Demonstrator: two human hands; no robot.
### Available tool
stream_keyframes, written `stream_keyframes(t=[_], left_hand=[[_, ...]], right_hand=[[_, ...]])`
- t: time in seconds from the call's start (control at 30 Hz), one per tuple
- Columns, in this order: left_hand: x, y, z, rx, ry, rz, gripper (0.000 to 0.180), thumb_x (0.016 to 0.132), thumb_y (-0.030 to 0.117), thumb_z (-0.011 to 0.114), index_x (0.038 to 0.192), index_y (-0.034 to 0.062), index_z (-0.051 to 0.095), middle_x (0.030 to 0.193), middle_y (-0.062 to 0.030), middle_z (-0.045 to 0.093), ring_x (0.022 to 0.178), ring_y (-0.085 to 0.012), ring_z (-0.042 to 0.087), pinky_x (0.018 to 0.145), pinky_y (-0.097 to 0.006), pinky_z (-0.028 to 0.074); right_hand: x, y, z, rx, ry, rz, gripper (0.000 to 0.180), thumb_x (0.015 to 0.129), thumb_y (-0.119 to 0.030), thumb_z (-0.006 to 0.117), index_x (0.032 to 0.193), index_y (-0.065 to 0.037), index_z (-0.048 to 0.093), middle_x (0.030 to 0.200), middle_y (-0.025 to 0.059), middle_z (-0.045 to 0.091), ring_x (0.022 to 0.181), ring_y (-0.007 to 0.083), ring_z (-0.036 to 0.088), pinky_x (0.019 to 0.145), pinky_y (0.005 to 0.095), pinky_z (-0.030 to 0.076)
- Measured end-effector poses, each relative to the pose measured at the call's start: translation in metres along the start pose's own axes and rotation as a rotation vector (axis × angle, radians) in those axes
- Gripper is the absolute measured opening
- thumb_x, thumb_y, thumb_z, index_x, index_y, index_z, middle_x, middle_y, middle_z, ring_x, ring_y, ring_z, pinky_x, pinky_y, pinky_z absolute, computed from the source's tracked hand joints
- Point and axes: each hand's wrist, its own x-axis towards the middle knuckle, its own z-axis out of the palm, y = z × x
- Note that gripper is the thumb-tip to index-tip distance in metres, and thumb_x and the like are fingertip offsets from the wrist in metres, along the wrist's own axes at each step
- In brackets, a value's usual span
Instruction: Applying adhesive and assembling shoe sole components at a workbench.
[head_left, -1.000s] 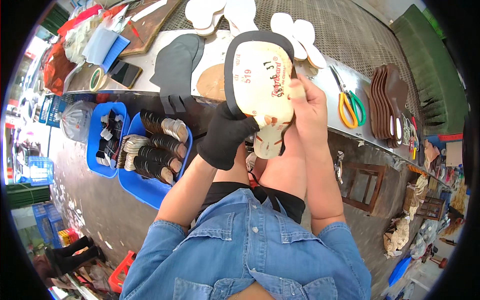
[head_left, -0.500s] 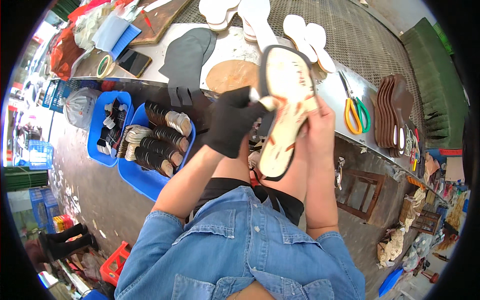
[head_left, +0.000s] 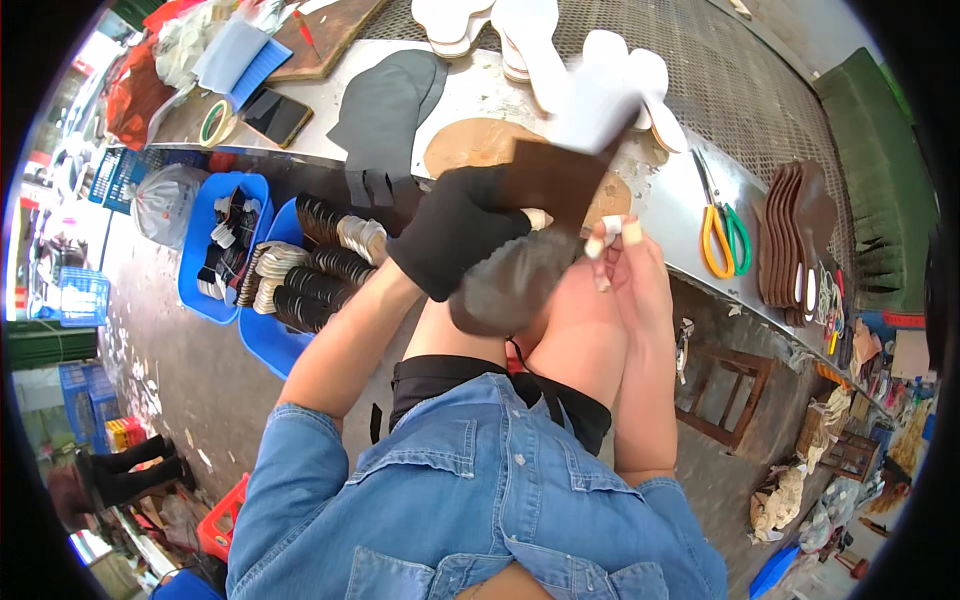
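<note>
My left hand (head_left: 450, 232), in a black glove with a bare thumb tip showing, is closed on a dark brown slipper (head_left: 560, 180). The slipper is smeared by motion; its broad brown strap shows above a greyish-brown end that hangs over my lap. Its far end is too blurred to make out. My right hand (head_left: 632, 262) is just right of the slipper and apart from it, with nothing in it. Its fingers are loosely bent and spread, and pale tape wraps some fingertips.
On the metal table lie grey cut pieces (head_left: 390, 105), white soles (head_left: 525, 45), orange-and-green-handled scissors (head_left: 722, 225), a stack of brown soles (head_left: 795, 240) and a phone (head_left: 275, 116). Blue tubs (head_left: 268, 335) of straps stand at the left. A wooden stool (head_left: 728, 392) sits under the table.
The slipper has turned from its cream underside to its brown side. My right hand has let go of it and moved off slightly, while my left hand keeps its hold.
</note>
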Motion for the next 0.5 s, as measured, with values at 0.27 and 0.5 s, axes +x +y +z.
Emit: stream_keyframes(t=[0.27, 0.5], left_hand=[[0.004, -0.010, 0.024, -0.318, 0.152, -0.132, 0.027, 0.084, 0.010, 0.059, 0.109, 0.0004, 0.061, 0.092, -0.0082, 0.067, 0.085, -0.0118, 0.058, 0.078, -0.028, 0.047], [0.015, -0.001, 0.022, -0.139, 0.096, -0.169, 0.029, 0.086, 0.013, 0.059, 0.111, -0.0007, 0.057, 0.089, -0.0087, 0.066, 0.080, -0.0120, 0.057, 0.074, -0.029, 0.046]], right_hand=[[0.007, 0.002, 0.053, -0.293, 0.070, -0.226, 0.045, 0.075, -0.011, 0.073, 0.112, 0.003, 0.051, 0.094, 0.0048, 0.059, 0.077, 0.0082, 0.054, 0.070, 0.0233, 0.045], [0.034, -0.001, 0.030, -0.323, 0.249, -0.180, 0.027, 0.085, -0.022, 0.064, 0.095, 0.003, 0.062, 0.072, -0.0011, 0.058, 0.065, 0.0027, 0.050, 0.058, 0.0186, 0.040]])
